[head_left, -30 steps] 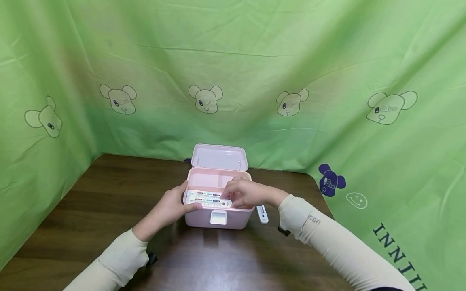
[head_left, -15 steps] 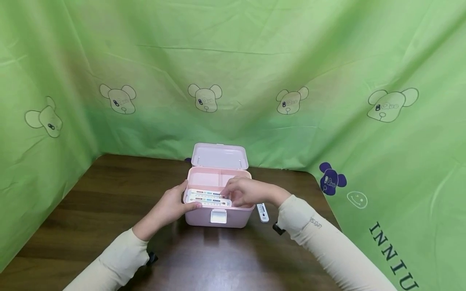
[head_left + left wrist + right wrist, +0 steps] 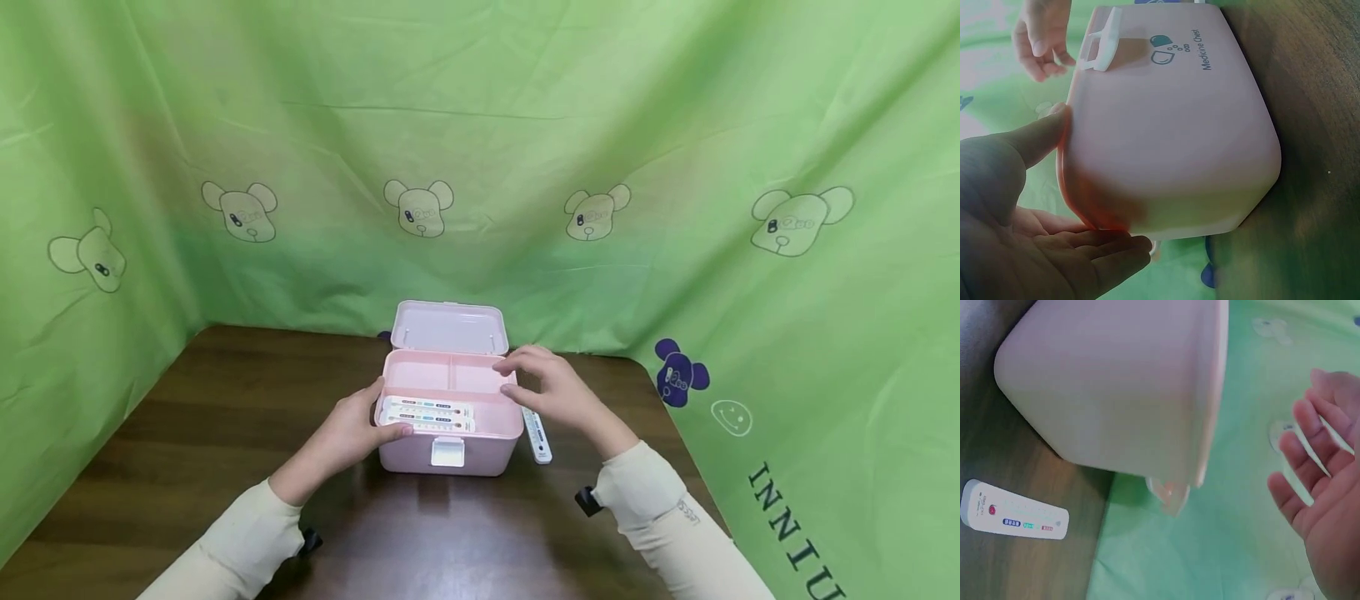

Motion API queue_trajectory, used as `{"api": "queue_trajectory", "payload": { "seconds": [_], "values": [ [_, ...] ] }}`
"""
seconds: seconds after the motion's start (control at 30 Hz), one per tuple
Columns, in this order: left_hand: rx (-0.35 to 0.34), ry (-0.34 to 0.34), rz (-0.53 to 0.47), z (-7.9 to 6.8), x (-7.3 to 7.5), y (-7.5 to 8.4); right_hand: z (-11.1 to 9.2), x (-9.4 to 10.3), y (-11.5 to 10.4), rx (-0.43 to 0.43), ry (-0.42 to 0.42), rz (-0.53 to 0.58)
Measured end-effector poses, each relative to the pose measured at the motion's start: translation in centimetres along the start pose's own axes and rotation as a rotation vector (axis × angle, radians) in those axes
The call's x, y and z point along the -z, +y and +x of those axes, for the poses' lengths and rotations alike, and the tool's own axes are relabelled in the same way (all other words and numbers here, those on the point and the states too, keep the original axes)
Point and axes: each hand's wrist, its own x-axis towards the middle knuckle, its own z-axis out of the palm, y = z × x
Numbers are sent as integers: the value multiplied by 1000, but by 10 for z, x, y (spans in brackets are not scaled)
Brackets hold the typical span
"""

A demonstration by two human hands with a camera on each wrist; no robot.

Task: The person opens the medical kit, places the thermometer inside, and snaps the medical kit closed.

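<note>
A pink medicine box point(image 3: 411, 455) with its lid up stands on the table; the left wrist view shows "Medicine Chest" printed on its front. My left hand point(image 3: 345, 437) grips its front left corner, thumb on the front rim and fingers along the left side. Inside the front compartment, slim white cases with coloured labels point(image 3: 427, 423) lie side by side at the left. Above the box's right rim is my right hand point(image 3: 558, 396), fingers spread and holding nothing. Another slim white case point(image 3: 1019, 512), with a dark red dot, lies on the table by the box's right side.
Two back compartments point(image 3: 420, 369) are divided by a thin wall. The raised lid point(image 3: 450, 327) leans back toward a green curtain point(image 3: 495, 275) that encloses the brown wooden table point(image 3: 450, 533). A white latch point(image 3: 447, 452) sticks out at the box front.
My right hand has lifted out of the front compartment and moved right and up, with its fingers apart. My left hand keeps its place on the box.
</note>
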Motion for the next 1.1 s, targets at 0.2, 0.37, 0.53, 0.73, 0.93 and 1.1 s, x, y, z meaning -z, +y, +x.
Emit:
{"api": "queue_trajectory", "payload": {
  "seconds": [0.2,0.37,0.53,0.73,0.93,1.1],
  "values": [
    [8,2,1,-2,-1,1,-24,9,6,-120,172,5],
    [6,-2,0,0,-2,1,-51,11,14,-215,245,21],
    [-2,5,11,0,-1,1,-77,3,23,-298,270,37],
    [-5,4,14,-3,-3,-2,-100,-17,32,-431,245,62],
    [-9,-1,10,-4,-2,0,-116,-37,45,-566,235,112],
    [-17,-3,5,-4,0,0,-125,-52,54,-653,248,131]
  ]
}}
